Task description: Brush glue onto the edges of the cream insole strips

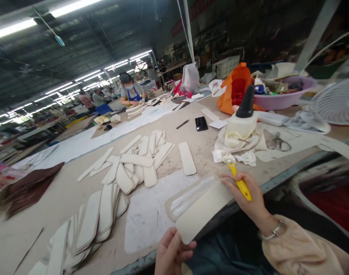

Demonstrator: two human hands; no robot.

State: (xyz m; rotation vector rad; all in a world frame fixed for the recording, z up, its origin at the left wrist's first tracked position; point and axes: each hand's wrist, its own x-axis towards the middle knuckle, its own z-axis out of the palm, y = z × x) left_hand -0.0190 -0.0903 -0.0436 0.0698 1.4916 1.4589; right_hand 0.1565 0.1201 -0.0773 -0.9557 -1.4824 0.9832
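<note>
Closest to the camera, the left hand [170, 254] has its fingers [188, 244] pinched on the near end of a flat cream strip with rounded ends [204, 212], thumb on top. The strip hangs tilted over the front edge of the bench [62, 198]. The right hand [250, 200] is at the strip's far end, fingers closed round a small yellow-handled brush [239, 182] with fingertips touching the strip (silver bracelet [273, 231] on that wrist). The brush bristles point away, toward some crumpled white rags [247, 157].

Just under the strip lies a glossy, smeared-looking piece [188, 196], beside a pale work sheet [145, 217] on the bench. To the left are overlapping rows of the same cream strips [91, 225], then a looser heap of them [137, 164], and one single strip [187, 157] lying apart on its own.

Further back there's a cream squeeze bottle with a black cone nozzle [244, 114] sitting on cloth, metal scissors [277, 144] to its right, and a black phone [201, 123] to its left. Behind those are an orange bag [234, 89], a purple plastic basin [286, 97] full of odds and ends, and a white fan grille [337, 101]. At far left is a stack of dark brown pieces [31, 187]. Way down the bench another person in a blue apron [131, 93] is working.
</note>
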